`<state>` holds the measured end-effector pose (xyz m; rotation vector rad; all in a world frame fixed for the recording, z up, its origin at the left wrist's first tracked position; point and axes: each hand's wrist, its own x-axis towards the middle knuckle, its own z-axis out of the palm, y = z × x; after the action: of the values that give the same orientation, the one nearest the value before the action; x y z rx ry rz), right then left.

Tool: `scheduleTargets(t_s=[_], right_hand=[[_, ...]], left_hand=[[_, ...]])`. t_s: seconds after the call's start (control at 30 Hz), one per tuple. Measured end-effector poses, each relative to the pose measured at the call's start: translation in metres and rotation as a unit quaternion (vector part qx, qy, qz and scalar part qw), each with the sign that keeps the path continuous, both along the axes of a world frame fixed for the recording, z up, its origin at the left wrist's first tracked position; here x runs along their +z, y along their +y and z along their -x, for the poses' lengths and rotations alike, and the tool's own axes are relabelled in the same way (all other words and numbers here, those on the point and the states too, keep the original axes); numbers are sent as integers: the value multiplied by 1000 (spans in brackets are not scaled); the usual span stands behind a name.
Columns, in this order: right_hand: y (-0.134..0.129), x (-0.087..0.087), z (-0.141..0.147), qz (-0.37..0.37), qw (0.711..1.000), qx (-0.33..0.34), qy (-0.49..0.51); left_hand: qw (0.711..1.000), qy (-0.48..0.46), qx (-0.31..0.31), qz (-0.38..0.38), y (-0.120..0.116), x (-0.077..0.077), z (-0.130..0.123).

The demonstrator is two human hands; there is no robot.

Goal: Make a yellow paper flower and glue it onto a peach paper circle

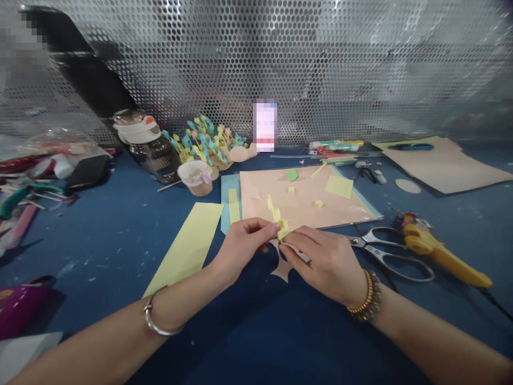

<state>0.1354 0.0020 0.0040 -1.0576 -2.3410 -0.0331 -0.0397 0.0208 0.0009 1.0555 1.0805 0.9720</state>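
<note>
A small curled strip of yellow paper (282, 230) is pinched between the fingertips of both hands. My left hand (248, 240) is closed on its left side, thumb and forefinger together. My right hand (324, 256) is closed on its lower right side. Just under the fingers lies a pale paper offcut with curved edges (282, 269). Behind the hands is a stack of peach paper (276, 187) over blue sheets, with small yellow paper pieces (318, 203) and a green paper piece (292, 175) on top. The right fingers hide part of the strip.
Scissors (385, 248) and a yellow glue gun (444, 251) lie to the right. A long yellow paper sheet (184, 246) is at left. Behind stand a small cup (195, 179), paper flowers (206, 141), a dark jar (156, 155) and a phone (265, 125). Perforated metal closes off the back.
</note>
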Motion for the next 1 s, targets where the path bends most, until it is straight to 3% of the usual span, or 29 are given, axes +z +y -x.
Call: scheduleTargets(t_s=[0.6,0.8,1.0], right_hand=[[2,0,-1,24,1000,15,1],[1,0,-8,24,999,23,14],[6,11,-29,46,997,-35,42]], left_hand=[[999,16,-29,3,0,4,2],[1000,9,-5,28,3,5,2],[999,-5,22,48,5,0,4]])
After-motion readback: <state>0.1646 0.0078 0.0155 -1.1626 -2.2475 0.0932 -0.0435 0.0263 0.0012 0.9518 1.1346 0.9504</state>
